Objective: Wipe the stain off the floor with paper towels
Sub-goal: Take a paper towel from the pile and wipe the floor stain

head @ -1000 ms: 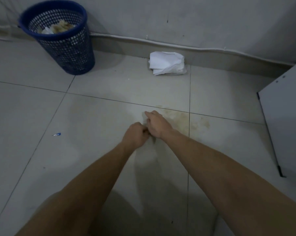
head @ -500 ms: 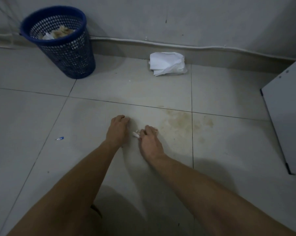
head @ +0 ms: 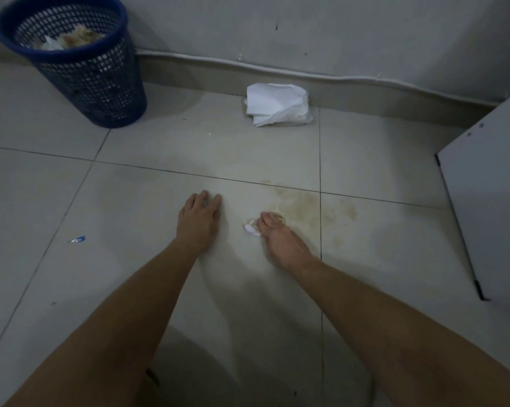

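Two hands rest apart: your left hand [head: 199,221] flat, your right hand [head: 280,240] clamping a paper-towel wad [head: 251,227], nearer the brown stain [head: 299,207] just right of it.

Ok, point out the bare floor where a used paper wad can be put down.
Free: the tiles between the blue mesh wastebasket and the left hand, apart from a small blue scrap. Also free between the white paper towel stack and the brownish stain. Crowded: around the right hand, which grips a crumpled paper wad.
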Motion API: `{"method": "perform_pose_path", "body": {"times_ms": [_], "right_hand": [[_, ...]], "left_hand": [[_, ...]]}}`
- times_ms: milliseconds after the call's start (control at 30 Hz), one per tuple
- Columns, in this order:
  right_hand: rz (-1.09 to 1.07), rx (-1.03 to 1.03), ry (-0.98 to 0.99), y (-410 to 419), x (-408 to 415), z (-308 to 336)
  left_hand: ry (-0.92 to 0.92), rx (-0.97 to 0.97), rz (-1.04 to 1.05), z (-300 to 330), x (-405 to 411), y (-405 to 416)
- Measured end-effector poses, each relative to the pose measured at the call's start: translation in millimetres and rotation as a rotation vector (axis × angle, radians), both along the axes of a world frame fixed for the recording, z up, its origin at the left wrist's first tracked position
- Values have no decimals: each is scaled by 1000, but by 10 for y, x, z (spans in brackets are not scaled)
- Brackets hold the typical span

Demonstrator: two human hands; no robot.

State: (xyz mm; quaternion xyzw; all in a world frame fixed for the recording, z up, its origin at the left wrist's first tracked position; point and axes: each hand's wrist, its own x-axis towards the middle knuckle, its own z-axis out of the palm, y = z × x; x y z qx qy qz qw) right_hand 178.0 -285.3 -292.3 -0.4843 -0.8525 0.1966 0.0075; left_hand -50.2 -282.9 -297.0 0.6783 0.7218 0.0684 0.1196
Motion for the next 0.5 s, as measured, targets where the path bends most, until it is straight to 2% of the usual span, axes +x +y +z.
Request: {"method": "perform_pose_path", "body": {"times_ms": [100, 167, 267, 367, 400, 500], "right_hand": [[-74, -34, -29, 182, -309, 41], [-78, -45, 38, 127, -547, 78], [-2, -40, 141, -151, -626, 118], [159, -18, 69, -305, -355, 92], [154, -14, 65, -292, -261, 64], [-45, -28, 47, -175, -87, 31]], "left_hand": [[10, -31, -17, 29, 1, 40], [21, -38, -24, 45, -22, 63], [29, -36, -27, 34, -40, 64], [42, -12, -28, -2, -41, 47], [46, -13, -27, -10, -39, 48], [48, -23, -24, -28, -28, 50]]}}
